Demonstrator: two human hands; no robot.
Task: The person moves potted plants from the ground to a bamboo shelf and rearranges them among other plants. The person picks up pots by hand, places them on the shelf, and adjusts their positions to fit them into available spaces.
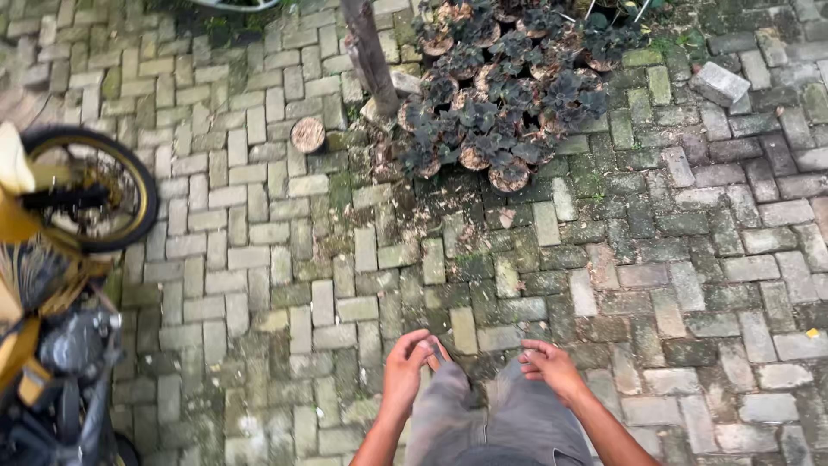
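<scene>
**Two bare hands low over grey trousers on mossy brick paving**

Two hands sit at the bottom of my head view, both hovering above the person's own grey cloth trousers (496, 418). The left hand (408, 367) has its fingers curled inward, and a small dark sliver shows at its fingertips near the trouser edge; I cannot tell whether it is pinching that or merely bent over it. The right hand (549, 367) is loosely curled, fingers drawn toward the palm, holding nothing that I can see. Both forearms run up from the lower edge, angled inward so the hands point toward each other, slightly apart.

Ahead lies the herringbone paving of grey rectangular bricks (690, 259), rough, with green moss in the joints. Well beyond the hands stands a cluster of dark-leaved plants in small round pots (504, 103), packed close together beside a thin brown tree trunk (369, 56) that leans leftward. A round cut stump (308, 135) sits just left of the trunk's base. A loose grey paving block (719, 84) lies tilted at the upper right. At the left edge stands a yellow motorcycle (34, 285), its black spoked wheel (90, 188) pointing away from me.
</scene>
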